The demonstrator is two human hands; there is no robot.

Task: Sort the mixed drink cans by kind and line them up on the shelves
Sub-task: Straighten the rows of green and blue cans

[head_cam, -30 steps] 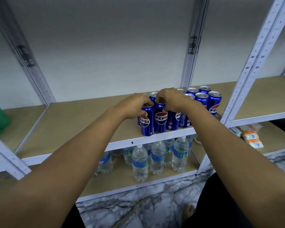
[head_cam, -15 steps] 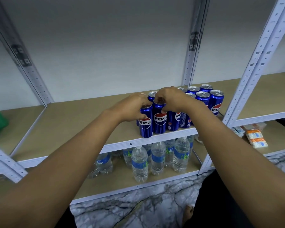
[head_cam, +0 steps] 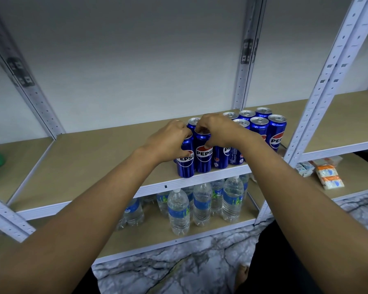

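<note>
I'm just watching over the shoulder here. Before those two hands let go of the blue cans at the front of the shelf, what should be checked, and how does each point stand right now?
1. Left hand grips the leftmost front Pepsi can: ok.
2. Right hand holds the next can by its top: ok.
3. Both cans upright on the shelf: ok.
4. Leftmost can in line with its neighbours: not ok, it stands slightly further forward.
5. Logos facing front: ok on these two cans; cannot tell for those behind the right hand.
6. Only one kind in the group: ok for every can visible.
</note>
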